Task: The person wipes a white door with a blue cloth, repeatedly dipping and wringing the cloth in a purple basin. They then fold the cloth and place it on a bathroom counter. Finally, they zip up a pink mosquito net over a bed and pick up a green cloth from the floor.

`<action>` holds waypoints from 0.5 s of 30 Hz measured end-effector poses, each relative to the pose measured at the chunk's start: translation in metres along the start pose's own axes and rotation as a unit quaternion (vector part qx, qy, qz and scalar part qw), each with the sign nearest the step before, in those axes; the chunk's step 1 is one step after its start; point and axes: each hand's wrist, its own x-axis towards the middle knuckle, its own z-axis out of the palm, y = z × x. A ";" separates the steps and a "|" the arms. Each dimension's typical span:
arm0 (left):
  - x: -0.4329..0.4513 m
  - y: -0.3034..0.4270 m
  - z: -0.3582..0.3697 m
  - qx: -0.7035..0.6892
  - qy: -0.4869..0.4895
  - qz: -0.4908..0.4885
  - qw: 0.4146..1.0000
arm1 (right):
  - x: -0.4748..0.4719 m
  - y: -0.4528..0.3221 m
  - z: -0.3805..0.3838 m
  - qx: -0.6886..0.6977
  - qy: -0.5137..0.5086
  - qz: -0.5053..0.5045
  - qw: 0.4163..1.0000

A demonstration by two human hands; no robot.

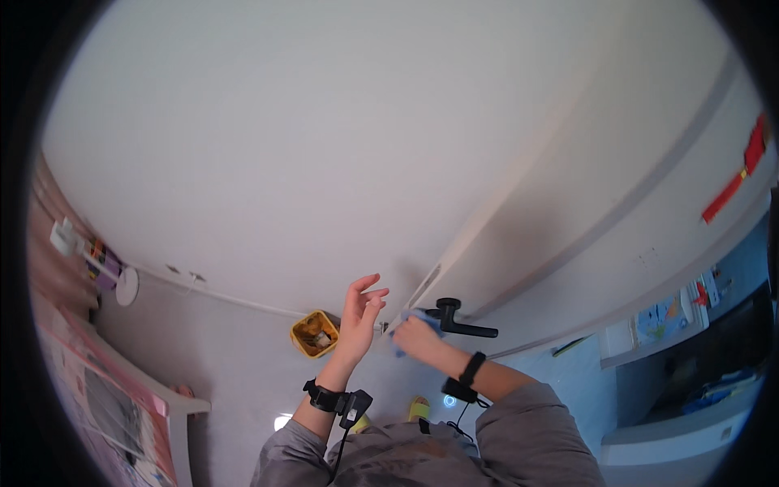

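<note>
A white door [523, 243] stands before me with its edge towards me and a black lever handle [453, 319] on its right face. My right hand [417, 338] is closed on a blue cloth [433, 322] at the door's edge, just left of the handle and below the latch plate [432, 277]. To its left, my left hand [364, 310] is raised with fingers apart and slightly bent, holding nothing. Both wrists wear black straps with small devices and cables.
A yellow bin [314, 335] with things in it stands on the floor by the white wall. A pink-and-white bed [173, 402] is at lower left, near a white stand [126, 286]. Shelving [663, 359] lies at right; a red hanging ornament [724, 198] is at upper right.
</note>
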 end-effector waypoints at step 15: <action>0.086 0.094 0.156 0.098 0.024 0.281 0.955 | -0.244 0.159 -0.128 -0.091 0.640 0.337 0.685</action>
